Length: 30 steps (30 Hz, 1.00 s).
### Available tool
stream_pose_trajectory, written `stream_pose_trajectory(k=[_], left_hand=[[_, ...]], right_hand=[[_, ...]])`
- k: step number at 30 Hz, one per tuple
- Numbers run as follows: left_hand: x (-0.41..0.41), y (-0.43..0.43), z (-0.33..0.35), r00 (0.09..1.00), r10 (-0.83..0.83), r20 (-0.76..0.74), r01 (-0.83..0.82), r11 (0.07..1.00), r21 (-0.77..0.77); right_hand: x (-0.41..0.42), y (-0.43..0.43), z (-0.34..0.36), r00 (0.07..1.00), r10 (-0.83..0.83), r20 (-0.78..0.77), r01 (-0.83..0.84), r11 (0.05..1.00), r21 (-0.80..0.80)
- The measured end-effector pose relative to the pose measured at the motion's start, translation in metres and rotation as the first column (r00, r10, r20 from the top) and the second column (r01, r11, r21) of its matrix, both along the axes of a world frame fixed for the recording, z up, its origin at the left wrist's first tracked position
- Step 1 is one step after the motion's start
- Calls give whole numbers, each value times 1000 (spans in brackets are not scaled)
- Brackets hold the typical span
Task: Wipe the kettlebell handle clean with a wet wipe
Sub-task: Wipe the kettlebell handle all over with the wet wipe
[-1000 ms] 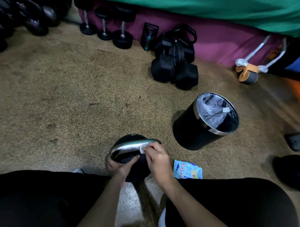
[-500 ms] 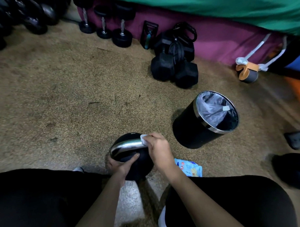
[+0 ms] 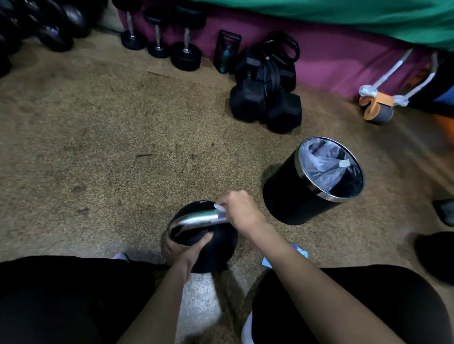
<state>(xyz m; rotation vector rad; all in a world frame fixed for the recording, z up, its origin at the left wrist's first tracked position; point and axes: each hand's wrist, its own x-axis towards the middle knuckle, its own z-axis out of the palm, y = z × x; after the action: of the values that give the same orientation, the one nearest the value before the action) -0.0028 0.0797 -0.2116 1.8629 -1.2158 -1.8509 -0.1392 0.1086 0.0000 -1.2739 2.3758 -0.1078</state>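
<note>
A black kettlebell with a shiny steel handle stands on the carpet between my knees. My left hand grips the ball's near left side, thumb across its top. At the right end of the handle, my right hand is wrapped around the bar with a white wet wipe pinched under its fingers; only a small corner of the wipe shows.
A black bin with a steel rim and plastic liner stands just right of the kettlebell. A blue wipes packet peeks out behind my right forearm. Hex dumbbells and round dumbbells line the far wall.
My right hand has slid the wipe along the handle to its right end and further from me. The left hand keeps its hold on the ball.
</note>
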Motion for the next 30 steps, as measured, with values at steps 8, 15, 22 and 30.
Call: stream_pose_trajectory(k=[8,15,22,30], left_hand=[[-4,-1,-51,998,65,-21,-65,998,-16],[-2,0,-23,997,70,-31,-71,997,-31],[0,1,11,1000,8,17,-8,1000,-22],[1,1,4,1000,16,-1,-16,996,-85]], right_hand=[[8,-12,19,998,46,31,-49,994,99],[-9,-17,15,997,61,43,-67,982,178],[-14,-22,11,986,38,164,-67,982,177],[-20,-34,20,987,106,120,-133,961,243]])
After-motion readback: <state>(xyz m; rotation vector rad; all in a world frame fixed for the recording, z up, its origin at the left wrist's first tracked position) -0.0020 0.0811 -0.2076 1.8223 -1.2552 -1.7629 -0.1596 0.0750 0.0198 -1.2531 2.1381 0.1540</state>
